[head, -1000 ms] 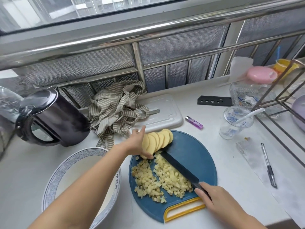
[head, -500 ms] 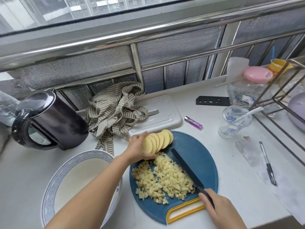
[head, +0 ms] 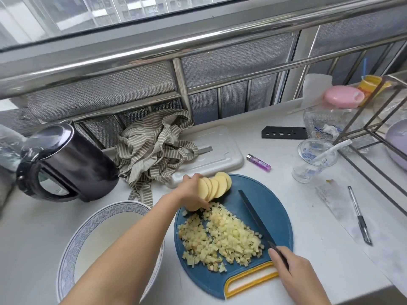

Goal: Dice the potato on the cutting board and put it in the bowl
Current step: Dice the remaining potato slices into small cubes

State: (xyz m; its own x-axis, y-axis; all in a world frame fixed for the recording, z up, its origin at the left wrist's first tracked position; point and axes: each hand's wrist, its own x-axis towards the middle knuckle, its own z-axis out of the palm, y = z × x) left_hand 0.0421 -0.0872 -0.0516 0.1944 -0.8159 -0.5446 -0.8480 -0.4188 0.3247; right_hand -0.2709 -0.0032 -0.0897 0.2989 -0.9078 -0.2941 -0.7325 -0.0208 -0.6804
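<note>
Here, at the cutting board's (head: 273, 208) far edge, the left hand (head: 191, 191) fingers pinch fanned potato slices (head: 214, 187), while the right hand (head: 293, 269) grips the knife (head: 255, 216), its blade angled alongside the diced pile (head: 220, 236).

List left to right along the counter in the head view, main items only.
Black kettle → patterned bowl → striped cloth → left hand on potato slices → diced potato → knife → right hand → plastic cup → pen.
</note>
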